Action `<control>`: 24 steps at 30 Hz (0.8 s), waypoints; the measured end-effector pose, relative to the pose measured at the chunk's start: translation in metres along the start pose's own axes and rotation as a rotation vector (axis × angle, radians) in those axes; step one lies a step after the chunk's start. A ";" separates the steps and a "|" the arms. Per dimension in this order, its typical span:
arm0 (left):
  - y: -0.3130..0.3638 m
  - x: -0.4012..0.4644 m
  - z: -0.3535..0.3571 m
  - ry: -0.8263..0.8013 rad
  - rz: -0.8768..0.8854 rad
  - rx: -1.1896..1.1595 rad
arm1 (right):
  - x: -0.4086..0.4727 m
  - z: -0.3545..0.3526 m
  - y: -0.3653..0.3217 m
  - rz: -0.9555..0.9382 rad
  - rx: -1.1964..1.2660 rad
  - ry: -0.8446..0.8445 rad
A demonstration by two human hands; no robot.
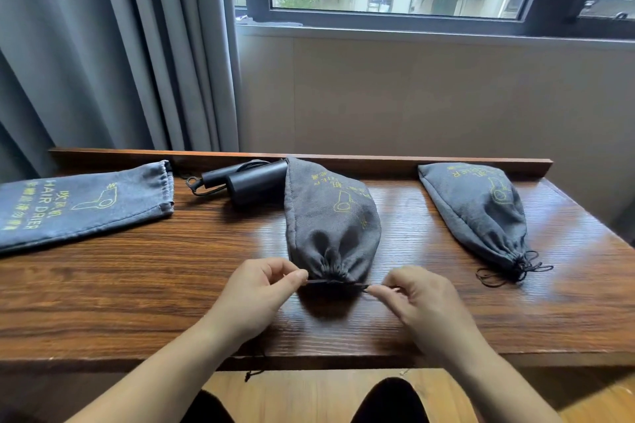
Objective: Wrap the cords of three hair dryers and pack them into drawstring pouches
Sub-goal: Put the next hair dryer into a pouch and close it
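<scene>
Head view looks down on a wooden table with a raised back lip, its left end cut off by the frame, where a flat grey pouch printed "HAIR DRIER" in yellow lies far left and a filled, cinched pouch lies far right, its lettering upside down and only partly legible. Between them a black hair dryer rests by the back lip, half hidden behind the middle pouch, whose gathered mouth faces the near edge. Left hand and right hand each pinch the drawstring, taut between them.
</scene>
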State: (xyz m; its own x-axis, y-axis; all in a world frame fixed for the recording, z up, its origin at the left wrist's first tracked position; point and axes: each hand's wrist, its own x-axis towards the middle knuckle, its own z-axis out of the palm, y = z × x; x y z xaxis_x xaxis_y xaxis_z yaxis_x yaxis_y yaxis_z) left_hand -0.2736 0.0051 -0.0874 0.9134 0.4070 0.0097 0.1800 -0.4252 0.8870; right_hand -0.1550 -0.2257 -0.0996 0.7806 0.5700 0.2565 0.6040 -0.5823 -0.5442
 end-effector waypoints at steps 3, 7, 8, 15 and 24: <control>-0.007 0.006 -0.007 -0.040 0.014 0.126 | 0.003 -0.008 0.027 -0.001 -0.127 -0.091; -0.006 0.005 0.003 -0.112 0.111 0.385 | 0.000 0.003 0.027 -0.105 -0.383 -0.075; -0.003 0.004 0.006 -0.132 0.134 0.413 | 0.000 0.005 0.023 -0.093 -0.389 -0.065; 0.012 0.005 0.025 -0.084 0.213 0.531 | -0.001 0.034 -0.009 -0.005 0.060 -0.053; 0.013 0.006 0.020 -0.080 0.161 0.224 | -0.001 0.023 -0.015 -0.039 -0.012 0.018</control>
State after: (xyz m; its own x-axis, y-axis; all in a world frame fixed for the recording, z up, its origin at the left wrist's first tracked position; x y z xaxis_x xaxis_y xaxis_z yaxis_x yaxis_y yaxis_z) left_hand -0.2581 -0.0142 -0.0853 0.9609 0.2589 0.0978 0.0985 -0.6504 0.7532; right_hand -0.1685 -0.2042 -0.1104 0.7594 0.5816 0.2916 0.6355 -0.5671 -0.5239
